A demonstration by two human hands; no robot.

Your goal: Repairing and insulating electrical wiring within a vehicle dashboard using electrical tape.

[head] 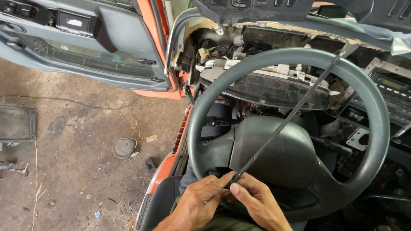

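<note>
At the far left I see a dusty concrete floor [77, 141] with a flat dark grille-like panel [16, 123] lying at its edge, a thin cable [72, 102] trailing across, and a round dark lid [123, 148] farther in, near scraps of litter. Above it hangs the open grey door [85, 47] of an orange vehicle, its inner trim facing me. Moving right, my left hand [200, 202] comes up from the bottom edge, fingers curled in narrow, thumb and forefinger pinching the lower end of a long, thin dark rod [284, 122]. My right hand [257, 204] sits just beside it, touching the same end from the other side, its thumb pressed along the rod and the other fingers folded; both hands are closed on it. The rod runs up and to the right on a slant, crossing in front of the hub of the grey-green steering wheel [205, 92] and reaching past the wheel's upper rim. Behind the wheel the stripped dashboard [265, 85] shows loose wiring and bare brackets. At the far right a radio unit [391, 92] sits in the centre console, and a dark stalk lever [332, 145] juts out beside the wheel column.
</note>
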